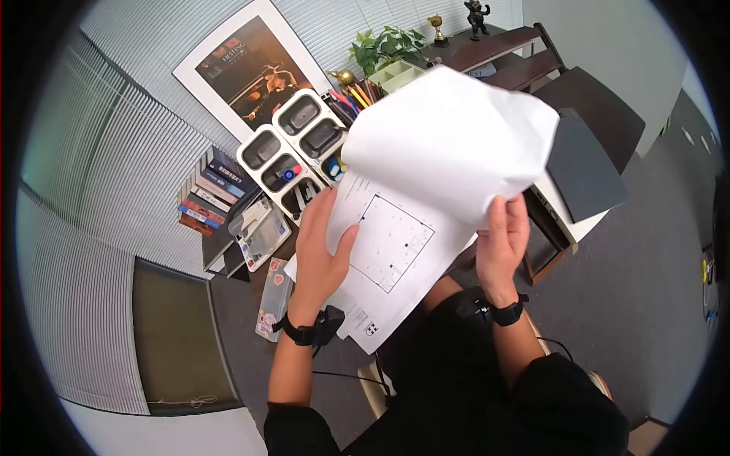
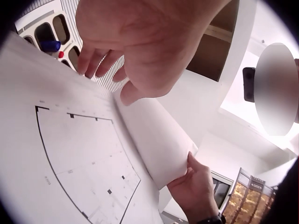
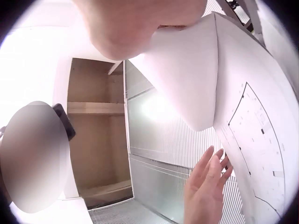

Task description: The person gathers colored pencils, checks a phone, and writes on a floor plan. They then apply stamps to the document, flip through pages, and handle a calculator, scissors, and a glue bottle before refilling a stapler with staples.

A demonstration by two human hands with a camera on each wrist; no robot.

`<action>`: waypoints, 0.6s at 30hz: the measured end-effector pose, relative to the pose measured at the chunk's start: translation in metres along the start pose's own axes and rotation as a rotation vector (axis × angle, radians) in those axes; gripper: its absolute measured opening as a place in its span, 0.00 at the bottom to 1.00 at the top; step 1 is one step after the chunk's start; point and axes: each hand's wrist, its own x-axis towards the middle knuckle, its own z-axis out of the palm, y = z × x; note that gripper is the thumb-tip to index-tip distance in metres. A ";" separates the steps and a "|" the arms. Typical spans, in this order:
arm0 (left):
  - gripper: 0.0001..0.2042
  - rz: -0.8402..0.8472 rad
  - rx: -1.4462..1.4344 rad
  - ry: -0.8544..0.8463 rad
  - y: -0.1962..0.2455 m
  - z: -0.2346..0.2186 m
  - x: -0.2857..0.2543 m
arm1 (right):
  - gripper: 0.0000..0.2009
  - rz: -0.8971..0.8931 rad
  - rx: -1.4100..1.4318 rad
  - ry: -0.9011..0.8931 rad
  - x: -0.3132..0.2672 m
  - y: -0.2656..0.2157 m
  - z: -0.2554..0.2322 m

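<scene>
A large white sheet printed with a floor plan slants over the lap in the head view. Its far part curls back, so a blank white face shows. My right hand pinches the edge of the curled part between thumb and fingers; the right wrist view has the fold running away from that hand. On the other side, my left hand lies along the sheet's left edge with fingers extended and thumb apart. In the left wrist view the left palm hovers close over the paper, gripping nothing.
Beyond the sheet, white organizer trays hold pens and small items. A framed poster, a row of books, a potted plant and a sticker-covered case surround them. To the right are a dark folder and a chair.
</scene>
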 end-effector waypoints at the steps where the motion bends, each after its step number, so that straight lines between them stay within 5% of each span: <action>1: 0.29 0.005 -0.021 0.005 0.000 -0.001 0.007 | 0.15 -0.011 0.034 0.011 0.001 -0.008 0.002; 6: 0.26 0.099 0.030 0.097 0.020 -0.013 0.046 | 0.18 0.029 0.193 0.013 -0.001 -0.045 0.008; 8: 0.18 -0.132 -0.452 -0.111 0.023 -0.019 0.053 | 0.17 0.029 0.174 0.051 -0.001 -0.056 0.011; 12: 0.10 -0.096 -0.641 -0.099 0.029 -0.019 0.043 | 0.10 -0.085 -0.068 0.257 0.001 -0.053 -0.029; 16: 0.09 0.068 -0.373 -0.179 0.051 -0.022 0.028 | 0.18 -0.132 -1.065 0.174 0.003 -0.056 -0.071; 18: 0.10 0.050 -0.406 -0.250 0.057 -0.019 0.022 | 0.18 -0.174 -1.268 0.045 0.001 -0.071 -0.072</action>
